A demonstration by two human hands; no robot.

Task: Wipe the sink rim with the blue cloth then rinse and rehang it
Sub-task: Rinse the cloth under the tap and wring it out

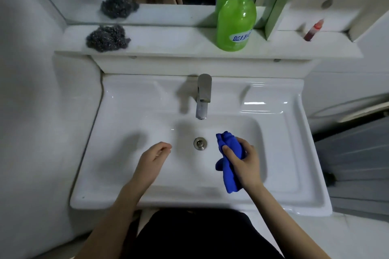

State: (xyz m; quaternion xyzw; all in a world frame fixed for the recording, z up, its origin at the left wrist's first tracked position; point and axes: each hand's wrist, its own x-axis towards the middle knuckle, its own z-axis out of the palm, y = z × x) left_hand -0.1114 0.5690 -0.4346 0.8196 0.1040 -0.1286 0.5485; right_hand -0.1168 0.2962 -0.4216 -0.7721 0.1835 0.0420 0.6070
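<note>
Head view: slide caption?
Bunched blue cloth gripped in the right hand over the sink; left hand hovers empty beside the drain.

2 hands [154, 159] [245, 161], 1 blue cloth [228, 142], 1 sink [126, 99], 1 tap [203, 94], 1 green bottle [235, 23], 1 scourer [107, 38], 1 red tube [312, 30]

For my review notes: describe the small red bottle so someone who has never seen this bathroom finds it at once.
Above the white ceramic sink runs a long white shelf. Near its right end, beyond the tall green plastic bottle, sits the small red bottle. It alone is red and slim; the grey steel-wool pad lies at the left end.
</note>
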